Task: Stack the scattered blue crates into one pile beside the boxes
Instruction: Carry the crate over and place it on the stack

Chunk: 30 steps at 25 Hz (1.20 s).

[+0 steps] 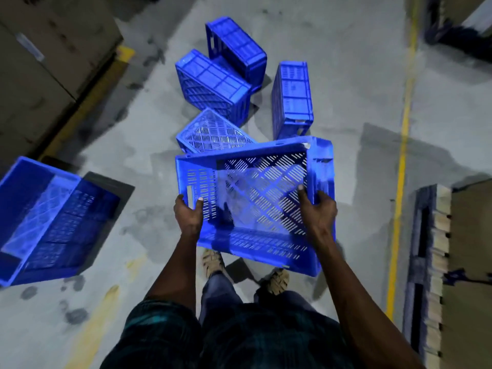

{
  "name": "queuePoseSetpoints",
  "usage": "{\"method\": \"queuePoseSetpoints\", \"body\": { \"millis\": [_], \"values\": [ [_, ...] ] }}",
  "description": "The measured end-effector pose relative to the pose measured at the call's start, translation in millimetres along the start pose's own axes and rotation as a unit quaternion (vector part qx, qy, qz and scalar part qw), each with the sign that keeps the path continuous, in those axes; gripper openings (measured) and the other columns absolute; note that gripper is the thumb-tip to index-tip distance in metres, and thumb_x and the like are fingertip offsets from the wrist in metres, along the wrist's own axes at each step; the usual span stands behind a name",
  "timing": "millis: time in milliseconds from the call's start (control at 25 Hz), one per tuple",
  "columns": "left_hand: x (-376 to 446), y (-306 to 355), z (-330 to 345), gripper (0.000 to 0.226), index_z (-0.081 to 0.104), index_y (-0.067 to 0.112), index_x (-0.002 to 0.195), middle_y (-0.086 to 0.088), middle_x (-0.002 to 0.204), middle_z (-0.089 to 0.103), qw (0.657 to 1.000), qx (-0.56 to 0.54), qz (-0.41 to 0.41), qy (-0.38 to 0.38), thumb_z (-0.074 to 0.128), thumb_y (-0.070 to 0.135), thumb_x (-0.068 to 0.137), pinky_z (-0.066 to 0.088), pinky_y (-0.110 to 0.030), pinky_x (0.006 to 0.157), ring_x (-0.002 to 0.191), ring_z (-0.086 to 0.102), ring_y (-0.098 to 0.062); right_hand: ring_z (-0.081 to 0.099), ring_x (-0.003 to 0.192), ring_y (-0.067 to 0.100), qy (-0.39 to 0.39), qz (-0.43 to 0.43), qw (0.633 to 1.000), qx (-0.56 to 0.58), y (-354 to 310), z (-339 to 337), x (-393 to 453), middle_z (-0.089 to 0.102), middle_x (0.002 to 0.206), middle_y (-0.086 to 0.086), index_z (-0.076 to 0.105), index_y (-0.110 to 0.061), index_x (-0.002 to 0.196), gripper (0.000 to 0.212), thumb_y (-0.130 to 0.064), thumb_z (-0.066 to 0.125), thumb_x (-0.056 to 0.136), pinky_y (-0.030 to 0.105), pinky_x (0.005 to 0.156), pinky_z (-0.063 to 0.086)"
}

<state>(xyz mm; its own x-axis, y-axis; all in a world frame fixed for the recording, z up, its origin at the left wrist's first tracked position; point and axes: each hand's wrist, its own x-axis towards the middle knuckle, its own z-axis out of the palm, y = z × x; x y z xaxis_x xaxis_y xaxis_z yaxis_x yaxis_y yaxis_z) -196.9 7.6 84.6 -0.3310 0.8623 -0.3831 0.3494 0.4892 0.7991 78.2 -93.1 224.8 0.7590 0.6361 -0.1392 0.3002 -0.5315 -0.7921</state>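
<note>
- A blue slotted plastic crate (255, 198) is held above the grey concrete floor (346, 89), in front of the person, tilted so that its open top and perforated bottom face the camera.
- The left hand (188, 214) is curled round the crate's left end wall, with the thumb laid on the inner face beside the handle slot.
- The right hand (320, 209) is closed over the crate's right end wall, with the thumb pressed on the inside and the fingers hidden behind the wall.
- Four more blue plastic crates are seen scattered on the floor beyond the held one: an overturned crate (213, 133) just behind it, a crate on its side (213, 86) farther off, another tipped crate (237, 49) touching that one, and a crate standing on end (292, 99) to the right, apart from the rest.
- A further blue crate (50, 222) is seen at the left edge, on the floor near large brown cardboard boxes (40, 62).
- Yellow painted floor lines (402, 155) are seen on the right and alongside the boxes.
- Sandalled feet (213, 262) are visible below the held crate.
</note>
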Motion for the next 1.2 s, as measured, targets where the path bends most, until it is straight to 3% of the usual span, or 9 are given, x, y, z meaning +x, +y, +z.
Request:
{"method": "queuePoseSetpoints", "body": {
  "millis": [160, 320, 440, 600, 680, 800, 960, 1040, 1200],
  "values": [
    [26, 6, -24, 0.075, 0.044, -0.003, 0.14, -0.029, 0.137, 0.05, 0.997, 0.065, 0.006, 0.046, 0.074, 0.036, 0.083, 0.036, -0.047, 0.109, 0.131, 0.045, -0.041, 0.036, 0.05, 0.014, -0.051, 0.04, 0.99, 0.122, -7, 1, 9, 0.037, 0.056, 0.005, 0.047, -0.019, 0.06, 0.049, -0.056, 0.069, 0.083, 0.037, 0.046, 0.032],
    [50, 14, -64, 0.088, 0.035, 0.006, 0.145, -0.019, 0.149, 0.038, 0.978, 0.116, -0.094, 0.146, 0.076, 0.046, 0.077, 0.029, -0.055, 0.11, 0.141, 0.031, -0.037, 0.03, 0.037, 0.011, -0.13, 0.067, 0.968, 0.203, -28, 1, 9, 0.038, 0.057, 0.009, 0.05, -0.015, 0.069, 0.039, -0.042, 0.064, 0.093, 0.018, 0.037, 0.026],
    [70, 1, -96, 0.076, 0.047, 0.007, 0.135, -0.021, 0.135, 0.056, 0.98, 0.068, -0.133, 0.134, 0.075, 0.048, 0.077, 0.039, -0.054, 0.107, 0.128, 0.052, -0.038, 0.031, 0.034, 0.007, -0.167, 0.069, 0.961, 0.208, -36, 3, 7, 0.045, 0.046, -0.008, 0.055, -0.014, 0.073, 0.034, -0.038, 0.059, 0.098, 0.016, 0.037, 0.025],
    [80, -27, -123, 0.073, 0.065, 0.012, 0.119, -0.017, 0.112, 0.07, 0.986, -0.042, -0.143, 0.075, 0.074, 0.058, 0.063, 0.056, -0.049, 0.09, 0.103, 0.069, -0.034, 0.032, 0.034, 0.009, -0.153, 0.034, 0.972, 0.174, -45, 27, 16, 0.042, 0.05, 0.003, 0.053, -0.009, 0.073, 0.038, -0.038, 0.064, 0.095, 0.019, 0.037, 0.027],
    [74, -33, -130, 0.07, 0.067, 0.016, 0.116, -0.014, 0.108, 0.071, 0.982, -0.043, -0.168, 0.069, 0.075, 0.057, 0.059, 0.057, -0.048, 0.087, 0.098, 0.07, -0.034, 0.034, 0.036, 0.011, -0.143, 0.017, 0.979, 0.145, -48, 40, 25, 0.042, 0.053, 0.009, 0.051, -0.009, 0.068, 0.042, -0.041, 0.068, 0.09, 0.02, 0.038, 0.03],
    [70, -41, -146, 0.061, 0.065, 0.004, 0.109, -0.016, 0.103, 0.067, 0.976, -0.03, -0.214, 0.037, 0.082, 0.047, 0.068, 0.057, -0.042, 0.078, 0.09, 0.067, -0.033, 0.043, 0.043, 0.018, -0.146, 0.029, 0.984, 0.099, -44, 59, 42, 0.053, 0.054, 0.013, 0.057, -0.014, 0.059, 0.046, -0.052, 0.071, 0.081, 0.024, 0.044, 0.035],
    [101, -81, -188, 0.072, 0.07, -0.002, 0.093, -0.016, 0.082, 0.07, 0.965, -0.075, -0.251, -0.014, 0.088, 0.054, 0.052, 0.061, -0.053, 0.075, 0.073, 0.071, -0.031, 0.049, 0.044, 0.024, -0.126, 0.011, 0.992, 0.019, -39, 90, 44, 0.057, 0.049, 0.01, 0.064, -0.009, 0.058, 0.05, -0.054, 0.066, 0.079, 0.038, 0.051, 0.042],
    [102, -82, -210, 0.059, 0.071, 0.0, 0.089, -0.016, 0.078, 0.071, 0.967, -0.081, -0.242, 0.01, 0.088, 0.048, 0.059, 0.061, -0.053, 0.075, 0.069, 0.069, -0.028, 0.051, 0.047, 0.026, -0.112, -0.025, 0.993, -0.024, -49, 106, 34, 0.054, 0.046, 0.008, 0.061, -0.011, 0.055, 0.047, -0.048, 0.063, 0.083, 0.04, 0.056, 0.045],
    [98, -60, -248, 0.031, 0.071, 0.003, 0.101, -0.011, 0.081, 0.069, 0.976, -0.104, -0.181, 0.061, 0.078, 0.028, 0.083, 0.053, -0.035, 0.066, 0.063, 0.061, -0.019, 0.05, 0.059, 0.031, -0.115, -0.092, 0.986, -0.084, -71, 147, 18, 0.05, 0.055, 0.012, 0.055, -0.012, 0.06, 0.041, -0.046, 0.056, 0.083, 0.035, 0.061, 0.038]
  ]
}}
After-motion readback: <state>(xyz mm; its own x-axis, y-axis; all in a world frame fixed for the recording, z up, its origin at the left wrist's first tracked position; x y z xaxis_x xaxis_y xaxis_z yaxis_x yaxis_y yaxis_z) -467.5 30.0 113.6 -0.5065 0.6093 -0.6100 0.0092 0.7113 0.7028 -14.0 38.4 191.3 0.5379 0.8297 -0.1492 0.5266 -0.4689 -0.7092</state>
